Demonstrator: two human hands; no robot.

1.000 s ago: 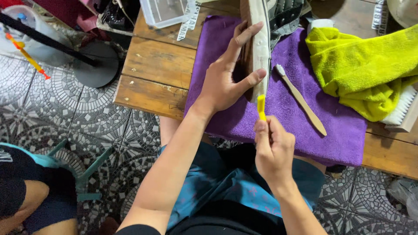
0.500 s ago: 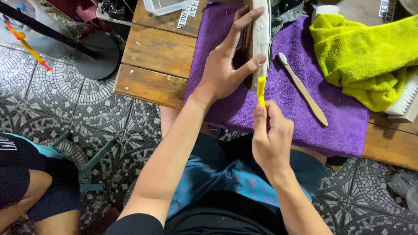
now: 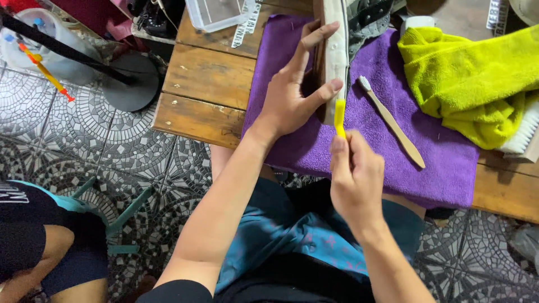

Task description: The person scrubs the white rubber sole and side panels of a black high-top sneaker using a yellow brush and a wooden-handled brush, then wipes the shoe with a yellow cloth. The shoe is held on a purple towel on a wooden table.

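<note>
Shoe (image 3: 336,45), pale sole edge up, stands tilted on its side on the purple towel (image 3: 393,163), near the table's far edge. Left hand (image 3: 292,95) clasps it: fingers spread along the dark side, thumb pressed on the pale sole rim. Right hand (image 3: 353,179) is closed in a fist round a small yellow tool (image 3: 339,118), probably a brush handle; its upper end touches the lower end of the sole, just under the left thumb. Tip details too small to tell.

Outward: wooden-handled brush (image 3: 393,123) lies loose on the towel just right of the shoe, apart from both hands. Yellow-green cloth (image 3: 471,84) bunched at the table's right side, a white bristle brush (image 3: 525,134) at its right edge. Clear plastic box (image 3: 216,11) at the far edge, left of the towel. Wooden table (image 3: 208,84) bare on its left part. Another person's leg in dark shorts (image 3: 33,247) at lower left, not involved.

Risks, as judgement: shoe balances on a narrow edge, so a hard push from the yellow tool could tip it or twist it out of the left grip. Tool end sits close to the thumb; a slip could jab it. Towel overhangs the near edge, so dragging could pull it off.
</note>
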